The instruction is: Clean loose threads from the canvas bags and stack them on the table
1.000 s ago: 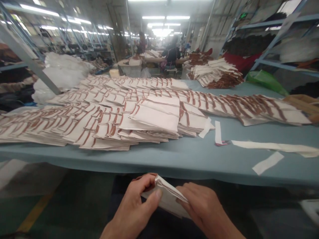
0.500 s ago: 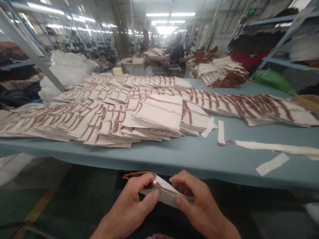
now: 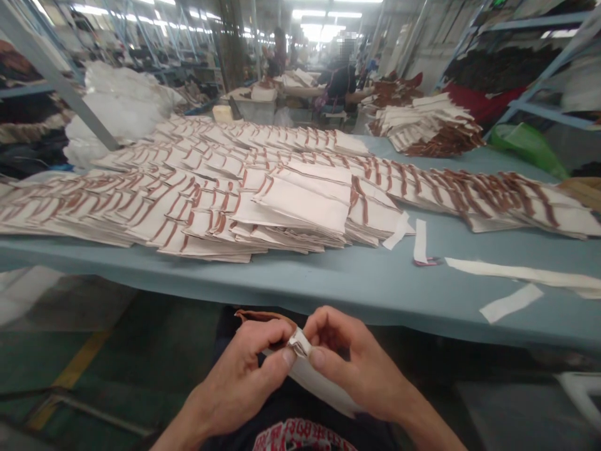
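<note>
Below the table's front edge, over my lap, I hold a folded white fabric piece (image 3: 313, 381) with a brown strap at its far end. My left hand (image 3: 244, 369) is closed on its left side, thumb pinching the near corner. My right hand (image 3: 354, 366) is closed on the same corner from the right, thumb and fingers pinched together beside my left thumb. The piece's lower part runs under my right hand.
A light blue table (image 3: 328, 285) carries overlapping rows of white fabric pieces with brown straps (image 3: 263, 194) and loose white strips (image 3: 509, 302) at the right. More stacks (image 3: 422, 128) and a seated person (image 3: 339, 84) lie beyond. Shelving stands on both sides.
My right hand has slid left along the fabric piece to its near corner, meeting my left thumb. Both hands rose slightly and the view tilted down.
</note>
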